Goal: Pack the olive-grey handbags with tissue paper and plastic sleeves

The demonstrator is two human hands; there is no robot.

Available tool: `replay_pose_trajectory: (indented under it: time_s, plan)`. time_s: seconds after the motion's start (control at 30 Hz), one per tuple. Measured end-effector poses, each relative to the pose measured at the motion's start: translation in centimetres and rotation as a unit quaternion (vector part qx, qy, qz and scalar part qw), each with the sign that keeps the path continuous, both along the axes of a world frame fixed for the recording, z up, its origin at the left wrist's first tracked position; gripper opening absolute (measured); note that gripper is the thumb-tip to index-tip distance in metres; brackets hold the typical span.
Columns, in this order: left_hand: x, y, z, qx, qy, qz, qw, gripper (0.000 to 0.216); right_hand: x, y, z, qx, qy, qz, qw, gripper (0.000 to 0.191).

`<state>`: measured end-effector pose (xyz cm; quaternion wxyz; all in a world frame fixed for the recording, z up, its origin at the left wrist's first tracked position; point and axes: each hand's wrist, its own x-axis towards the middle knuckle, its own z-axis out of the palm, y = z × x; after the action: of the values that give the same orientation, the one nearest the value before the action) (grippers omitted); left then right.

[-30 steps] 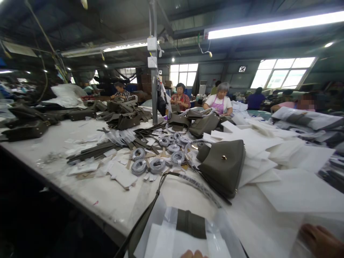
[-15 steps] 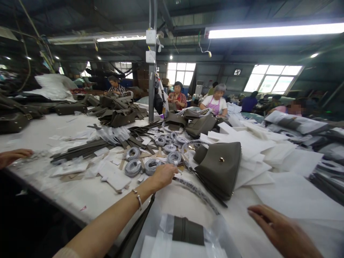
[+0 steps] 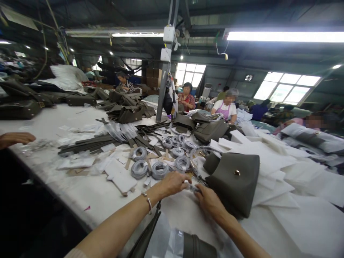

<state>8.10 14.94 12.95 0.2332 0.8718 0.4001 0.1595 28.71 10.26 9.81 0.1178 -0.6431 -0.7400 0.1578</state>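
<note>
My left hand and my right hand meet over the white table, both pinching a plastic-wrapped strap that runs up to an olive-grey handbag. The bag lies on its side just right of my hands, its gold stud facing up. A bracelet sits on my left wrist. Coiled grey straps lie just beyond my left hand. At the bottom edge, a clear plastic bag with an olive piece rests in front of me.
White foam sheets cover the table's right side. Dark straps, paper tags and more olive bags spread across the middle and back. Another person's hand rests at the left edge. A pole rises mid-table; several workers sit beyond.
My left hand shifted right from the coils to the wrapped strap. My right hand came up from the lower right and took hold of the same strap beside the bag.
</note>
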Motion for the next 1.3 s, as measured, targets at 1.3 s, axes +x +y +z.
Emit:
replay_pose_trajectory:
  time_s: [1.3]
  plan:
    - [-5.4,-0.8,-4.8,-0.480,-0.472,0.047,0.738,0.068,-7.8,0.8,2.5,0.082,0.172,-0.029,0.981,0.023]
